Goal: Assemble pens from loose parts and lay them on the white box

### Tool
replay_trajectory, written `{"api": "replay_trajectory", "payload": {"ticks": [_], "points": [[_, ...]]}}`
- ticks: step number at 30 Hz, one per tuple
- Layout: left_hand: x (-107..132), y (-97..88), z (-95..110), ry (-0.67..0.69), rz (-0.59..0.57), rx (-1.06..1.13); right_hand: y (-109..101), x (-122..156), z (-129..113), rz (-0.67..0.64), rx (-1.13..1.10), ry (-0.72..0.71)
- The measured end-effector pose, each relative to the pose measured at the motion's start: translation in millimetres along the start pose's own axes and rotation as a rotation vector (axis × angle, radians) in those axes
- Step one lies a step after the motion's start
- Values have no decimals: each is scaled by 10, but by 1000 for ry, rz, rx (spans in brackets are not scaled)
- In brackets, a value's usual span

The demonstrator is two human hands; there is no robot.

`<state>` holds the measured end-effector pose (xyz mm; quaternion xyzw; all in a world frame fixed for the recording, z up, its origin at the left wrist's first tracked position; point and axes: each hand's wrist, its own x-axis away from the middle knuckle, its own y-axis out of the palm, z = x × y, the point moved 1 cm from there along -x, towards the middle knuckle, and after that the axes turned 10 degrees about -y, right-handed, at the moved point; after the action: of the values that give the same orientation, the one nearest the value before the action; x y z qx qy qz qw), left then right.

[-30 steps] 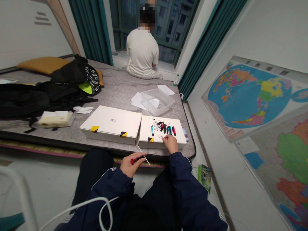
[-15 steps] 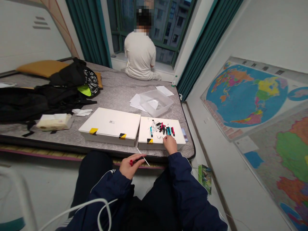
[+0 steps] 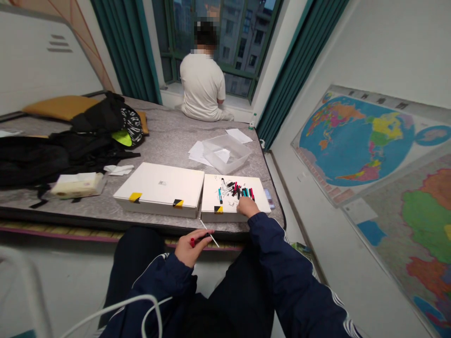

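From where I stand, the left hand is held above the lap, in front of the bed. Its thumb and fingers are clamped on a thin white stick that slants across the fingertips, and the end of a small red piece pokes out of the same grip.

The right hand reaches to the near edge of the smaller white box, fingers bent down over its top; they are turned away from me, so I cannot tell whether they are pinched together or hold anything.

Just beyond that hand, the pen parts lie scattered on the lid, in black, white, red and teal, some in a row at the right.

To the left stands the larger white box, close beside the smaller one. Behind them on the bed sits a clear plastic tub, with white sheets partly under it. Farther back, a person in a white shirt sits facing the window.
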<state>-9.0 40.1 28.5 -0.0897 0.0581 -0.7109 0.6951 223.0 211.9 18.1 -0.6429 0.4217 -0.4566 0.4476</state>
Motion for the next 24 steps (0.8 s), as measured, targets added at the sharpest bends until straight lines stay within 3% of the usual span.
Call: {"api": "replay_trajectory", "payload": {"ticks": [10,24], "points": [[-31,18,-3,1,34,31,32,46,93,137,-35,116],[-55,50,-59,-27,-3,15,74,-13,282,319,-117,121]]}}
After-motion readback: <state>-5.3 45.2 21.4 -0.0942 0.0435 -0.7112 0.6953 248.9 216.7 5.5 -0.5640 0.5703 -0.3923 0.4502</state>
